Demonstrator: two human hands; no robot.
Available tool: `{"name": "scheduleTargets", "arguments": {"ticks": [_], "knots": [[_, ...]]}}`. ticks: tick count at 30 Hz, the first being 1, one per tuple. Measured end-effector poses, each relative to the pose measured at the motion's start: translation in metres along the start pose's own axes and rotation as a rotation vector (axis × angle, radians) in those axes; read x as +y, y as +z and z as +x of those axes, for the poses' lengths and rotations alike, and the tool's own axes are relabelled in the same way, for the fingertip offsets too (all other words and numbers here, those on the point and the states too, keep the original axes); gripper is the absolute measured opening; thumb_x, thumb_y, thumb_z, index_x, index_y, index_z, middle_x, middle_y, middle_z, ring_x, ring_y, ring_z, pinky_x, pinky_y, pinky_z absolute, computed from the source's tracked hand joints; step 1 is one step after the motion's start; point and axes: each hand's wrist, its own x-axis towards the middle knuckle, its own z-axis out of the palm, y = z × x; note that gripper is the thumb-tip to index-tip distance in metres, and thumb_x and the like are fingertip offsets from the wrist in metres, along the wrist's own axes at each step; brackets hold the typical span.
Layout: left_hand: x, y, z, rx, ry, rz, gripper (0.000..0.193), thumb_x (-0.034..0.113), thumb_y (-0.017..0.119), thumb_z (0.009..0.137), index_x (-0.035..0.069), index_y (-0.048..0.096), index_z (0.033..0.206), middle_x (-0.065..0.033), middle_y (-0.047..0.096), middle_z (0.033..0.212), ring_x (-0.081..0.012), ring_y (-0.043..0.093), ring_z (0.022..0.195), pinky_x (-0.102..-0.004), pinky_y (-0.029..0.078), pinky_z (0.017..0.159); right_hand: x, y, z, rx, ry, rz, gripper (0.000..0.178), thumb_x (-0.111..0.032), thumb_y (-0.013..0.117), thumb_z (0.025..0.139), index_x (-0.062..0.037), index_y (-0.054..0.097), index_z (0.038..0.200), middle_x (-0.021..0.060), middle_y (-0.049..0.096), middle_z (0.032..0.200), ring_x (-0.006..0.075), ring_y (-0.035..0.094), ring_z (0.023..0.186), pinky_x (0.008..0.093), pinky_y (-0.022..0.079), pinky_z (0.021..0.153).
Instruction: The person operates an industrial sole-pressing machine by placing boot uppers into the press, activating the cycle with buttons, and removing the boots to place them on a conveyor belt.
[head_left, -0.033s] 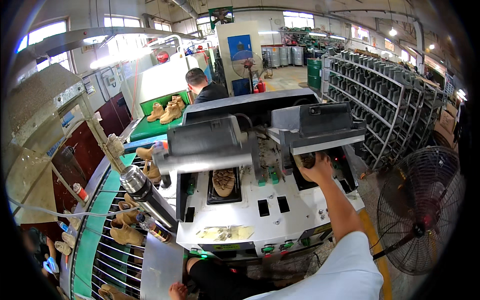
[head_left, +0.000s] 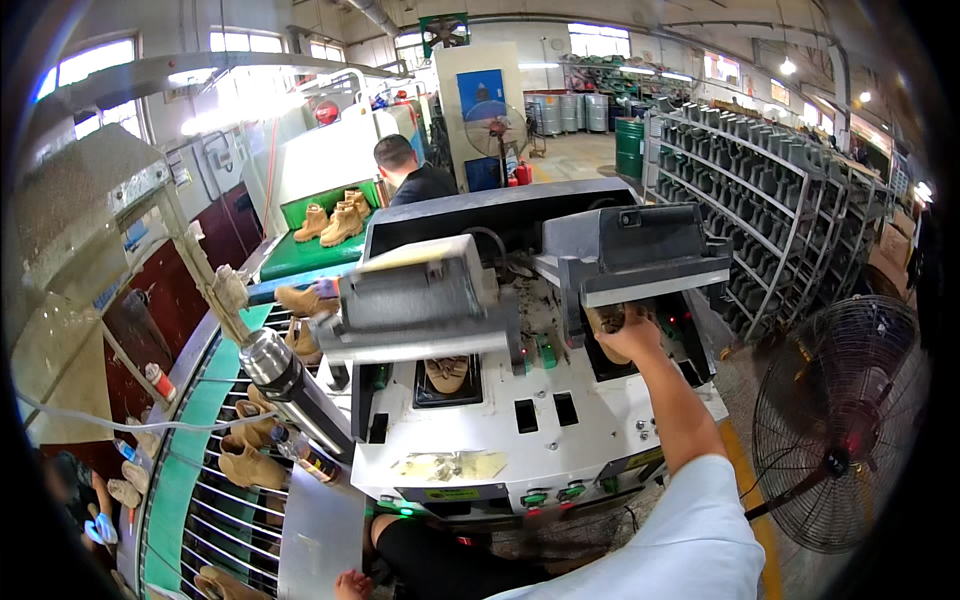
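My right hand point(head_left: 628, 335) is closed round a tan shoe point(head_left: 606, 322) in the right bay of the grey-and-white press point(head_left: 480, 425), under the raised right lid point(head_left: 640, 248). My fingers partly cover the shoe. In the left bay another tan shoe point(head_left: 446, 374) lies sole up, its far part hidden by the tilted left lid point(head_left: 415, 300). Low at the lower edge, beside my dark-clad leg, is my left hand point(head_left: 353, 584); its few visible fingers are loosely apart, with nothing seen in them.
Left of the press, a roller rack point(head_left: 225, 520) carries several tan shoes. A steel flask point(head_left: 290, 380) and a plastic bottle point(head_left: 308, 455) stand beside it. On the right is a large floor fan point(head_left: 835, 420). Beyond the press, a person point(head_left: 415, 172) is near boots on a green bench point(head_left: 300, 255).
The left lid has swung lower and now covers more of the shoe in the left bay. My right hand has stayed at the shoe in the right bay, shifting only slightly.
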Motion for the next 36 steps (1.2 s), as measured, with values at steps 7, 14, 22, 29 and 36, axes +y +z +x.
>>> {"name": "scheduleTargets", "arguments": {"ticks": [7, 14, 22, 29, 36], "knots": [[-0.077, -0.118, 0.092, -0.061, 0.142, -0.14, 0.045, 0.029, 0.044, 0.098, 0.0, 0.043, 0.132, -0.0165, 0.057, 0.118, -0.0277, 0.057, 0.101, -0.0392, 0.049, 0.086, -0.011, -0.031, 0.062, -0.197, 0.122, -0.025, 0.103, -0.033, 0.077, 0.055, -0.0071, 0.031, 0.143, 0.0192, 0.044, 0.14, 0.0316, 0.045, 0.128, 0.0402, 0.046, 0.098], [-0.072, -0.106, 0.064, 0.131, 0.214, -0.267, 0.014, 0.017, 0.056, 0.089, 0.006, 0.054, 0.096, -0.0069, 0.058, 0.071, -0.0215, 0.06, 0.059, -0.0329, 0.05, 0.053, 0.003, -0.011, -0.071, 0.543, -0.259, 0.357, 0.08, -0.015, 0.074, 0.064, -0.0007, 0.038, 0.134, 0.0241, 0.048, 0.129, 0.0415, 0.049, 0.116, 0.0461, 0.042, 0.096], [-0.052, -0.033, 0.027, -0.167, 0.181, 0.053, 0.021, 0.014, 0.057, 0.09, 0.002, 0.059, 0.108, -0.0096, 0.066, 0.094, -0.022, 0.065, 0.085, -0.0353, 0.053, 0.078, 0.026, 0.038, -0.168, 0.481, -0.089, 1.026, 0.051, -0.011, 0.074, 0.08, 0.0059, 0.05, 0.122, 0.0131, 0.055, 0.125, 0.0224, 0.055, 0.106, 0.038, 0.046, 0.091], [0.041, 0.086, -0.029, -1.025, 0.482, -0.147, 0.083, 0.04, 0.071, 0.082, 0.006, 0.029, 0.145, -0.0133, 0.037, 0.146, -0.0256, 0.039, 0.133, -0.043, 0.03, 0.109, -0.123, 0.022, -0.265, -0.195, -0.457, 1.372, 0.048, -0.027, 0.072, 0.08, 0.0042, 0.057, 0.113, 0.0126, 0.06, 0.115, 0.0194, 0.059, 0.099, 0.0326, 0.047, 0.086], [0.054, -0.075, -0.019, -0.234, 0.594, -0.825, 0.077, 0.033, 0.066, 0.071, 0.002, 0.039, 0.136, -0.0177, 0.052, 0.13, -0.0369, 0.051, 0.118, -0.0497, 0.04, 0.104, -0.232, -0.063, -0.302, -0.736, -0.969, 1.086, 0.022, -0.018, 0.071, 0.078, 0.0001, 0.069, 0.09, 0.0033, 0.069, 0.074, 0.008, 0.059, 0.063, 0.0228, 0.041, 0.053]]}}
